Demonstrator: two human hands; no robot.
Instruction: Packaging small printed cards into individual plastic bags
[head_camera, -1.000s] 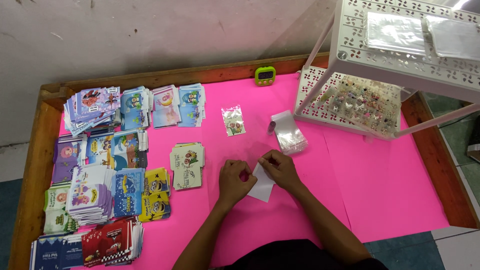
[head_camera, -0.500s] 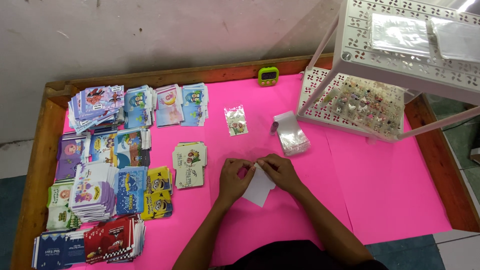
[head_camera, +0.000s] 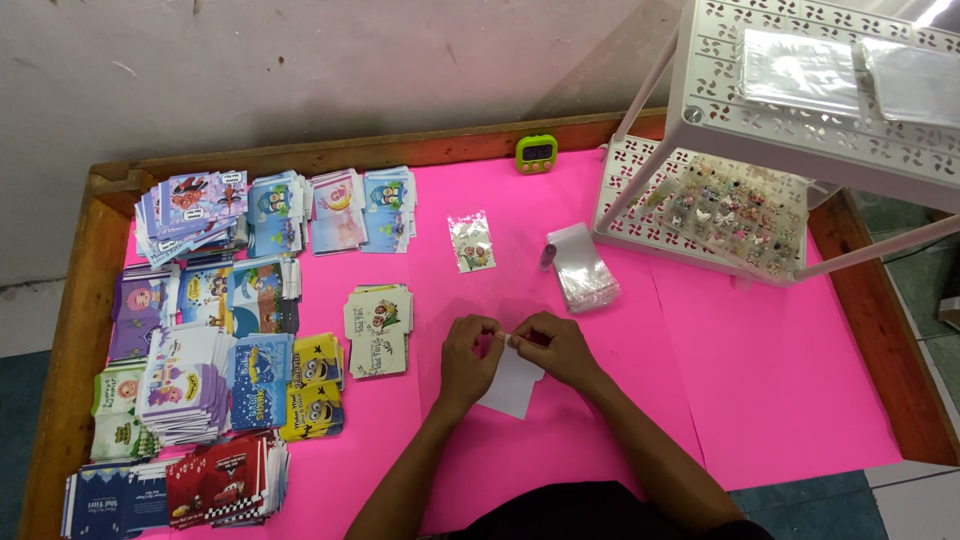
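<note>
- White and flat, the small card (head_camera: 513, 385) lies on the pink table cover (head_camera: 780, 370), one corner pointing towards the person.
- Its upper edge sits between the two hands, its lower part showing below them.
- The left hand (head_camera: 468, 362) and right hand (head_camera: 553, 347) meet fingertip to fingertip, both pinched closed on the card's top edge.
</note>
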